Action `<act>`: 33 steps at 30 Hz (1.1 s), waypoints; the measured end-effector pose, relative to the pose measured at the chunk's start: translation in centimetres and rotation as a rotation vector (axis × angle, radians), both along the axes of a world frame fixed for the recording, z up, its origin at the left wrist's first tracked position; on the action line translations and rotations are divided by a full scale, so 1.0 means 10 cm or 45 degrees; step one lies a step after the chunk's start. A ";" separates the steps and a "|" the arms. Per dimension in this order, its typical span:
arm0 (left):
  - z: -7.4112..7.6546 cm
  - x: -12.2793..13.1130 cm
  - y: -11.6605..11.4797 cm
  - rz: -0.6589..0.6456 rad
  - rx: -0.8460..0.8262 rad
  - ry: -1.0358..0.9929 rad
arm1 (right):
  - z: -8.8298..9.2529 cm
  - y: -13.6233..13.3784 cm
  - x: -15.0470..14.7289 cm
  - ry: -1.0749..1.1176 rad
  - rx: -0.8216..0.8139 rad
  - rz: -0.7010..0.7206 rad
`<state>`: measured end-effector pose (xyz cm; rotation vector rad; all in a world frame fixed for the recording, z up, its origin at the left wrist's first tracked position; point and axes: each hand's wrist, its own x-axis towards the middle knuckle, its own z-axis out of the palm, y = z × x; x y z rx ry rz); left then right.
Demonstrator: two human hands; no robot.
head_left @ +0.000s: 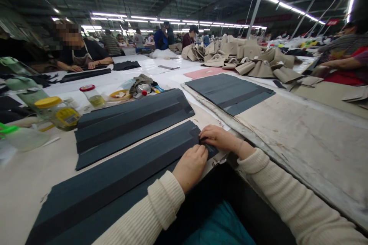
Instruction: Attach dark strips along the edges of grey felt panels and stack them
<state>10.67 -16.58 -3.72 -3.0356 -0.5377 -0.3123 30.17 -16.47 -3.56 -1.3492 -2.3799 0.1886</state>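
Observation:
A long dark grey fabric piece (120,176) lies on the table in front of me, folded along its length. My left hand (190,165) rests on its right end with the fingers curled onto the cloth. My right hand (220,138) pinches the same end of the fabric at its corner, fingers pressed together. Both sleeves are cream knit. A second folded dark grey piece (129,122) lies just beyond the first.
Another dark fabric panel (230,92) lies farther right on a worn board (301,130). Jars with yellow and red lids (57,113) and bottles stand at the left. Beige fabric pieces (258,61) are piled at the back. Other people sit along the tables.

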 end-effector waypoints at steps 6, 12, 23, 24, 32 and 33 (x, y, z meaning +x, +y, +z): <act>-0.12 0.02 -0.01 -0.118 0.001 -0.058 | 0.03 -0.01 -0.05 -0.114 0.013 -0.024; -0.12 0.02 0.04 -0.122 -0.086 -0.063 | 0.16 0.20 -0.10 -0.317 -0.030 -0.074; -0.22 0.00 0.09 -0.108 -0.267 -0.203 | 0.23 0.50 -0.17 -0.288 -0.062 0.009; -0.22 0.00 0.08 -0.096 -0.260 -0.210 | 0.22 0.48 -0.15 -0.206 -0.099 -0.018; -0.16 -0.01 0.05 -0.038 -0.218 -0.257 | 0.05 0.15 0.06 0.177 -0.180 0.031; -0.16 -0.01 0.05 -0.038 -0.216 -0.260 | 0.03 0.14 0.05 0.173 -0.140 0.037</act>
